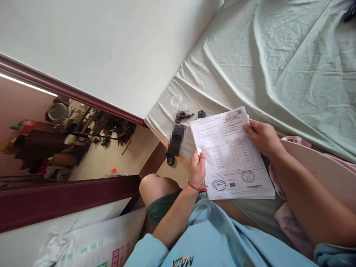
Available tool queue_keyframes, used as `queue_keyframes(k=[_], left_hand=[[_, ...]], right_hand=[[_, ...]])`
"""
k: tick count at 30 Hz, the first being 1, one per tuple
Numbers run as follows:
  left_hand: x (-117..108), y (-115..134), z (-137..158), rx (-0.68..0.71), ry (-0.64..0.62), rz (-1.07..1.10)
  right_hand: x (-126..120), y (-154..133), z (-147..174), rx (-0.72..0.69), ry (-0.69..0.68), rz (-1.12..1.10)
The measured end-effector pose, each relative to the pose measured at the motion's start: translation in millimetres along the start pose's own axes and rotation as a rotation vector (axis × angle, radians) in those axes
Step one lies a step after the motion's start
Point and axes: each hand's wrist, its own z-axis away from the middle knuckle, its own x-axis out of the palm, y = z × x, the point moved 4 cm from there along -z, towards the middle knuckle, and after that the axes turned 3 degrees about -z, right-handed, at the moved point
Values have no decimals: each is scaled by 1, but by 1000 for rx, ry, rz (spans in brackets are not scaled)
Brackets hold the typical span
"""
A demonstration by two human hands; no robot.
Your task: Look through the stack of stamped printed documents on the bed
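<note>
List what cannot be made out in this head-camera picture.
- Printed text on the papers: too small to read.
- Object at the bed's corner: blurred out.
- Small dark items on the sheet: too small to identify.
- Dark thing top right: cut off by the edge.
</note>
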Motion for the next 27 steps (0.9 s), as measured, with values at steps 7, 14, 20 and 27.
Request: queue_keyframes(k=[7,14,20,27], left_hand=[[-2,12,-19,39,16,-124],[-8,23,-44,74,136,-236],[-12,32,-56,83,175,-332],[-9,33,-61,88,99,-406]], right_hand=[[-6,4,-6,72,77,156],[-6,1,-4,127,76,204],[-1,-3,-3,149,41,135],[2,-3,-2,142,40,75]])
